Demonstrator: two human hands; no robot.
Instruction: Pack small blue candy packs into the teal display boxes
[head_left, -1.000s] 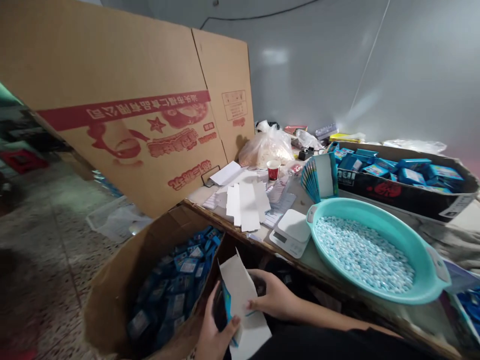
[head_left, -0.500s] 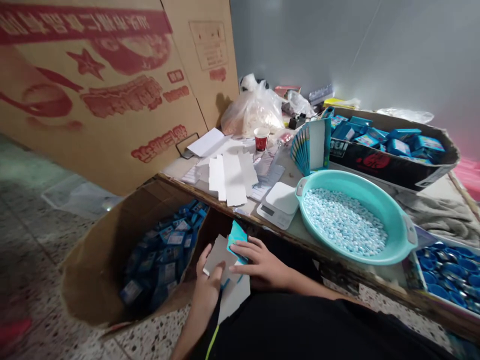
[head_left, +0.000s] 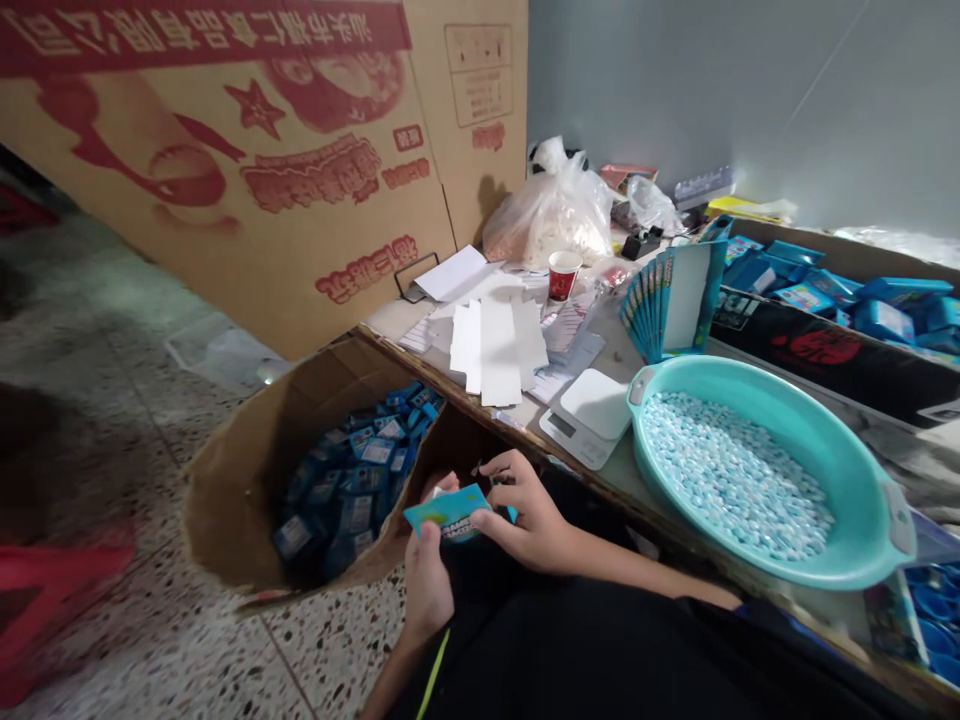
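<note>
A small blue printed carton [head_left: 448, 512] with a yellow-green patch and pale lettering is held low in front of my dark clothing. My left hand [head_left: 430, 590] grips it from the left, thumb on the printed face and fingertips behind it. At the carton's right end, my right hand [head_left: 529, 515] pinches it with the thumb against the edge and the fingers bent above. A bit of blue card shows beside the right fingers. Just beyond the hands, a large cardboard box [head_left: 225, 520] on the floor holds many blue cartons [head_left: 367, 480].
Along the table lie flat white card blanks [head_left: 499, 345], a white scale [head_left: 589, 420] and a turquoise basin [head_left: 750, 375] of wrapped pieces. A paper cup [head_left: 564, 275], fanned blue cartons [head_left: 660, 305] and a black box [head_left: 817, 350] of cartons stand behind. A red stool [head_left: 60, 600] is at left.
The grey-white inner side of the card no longer shows; a blue printed face is turned up instead. My right hand's fingers have curled at its right end. The view has shifted left.
</note>
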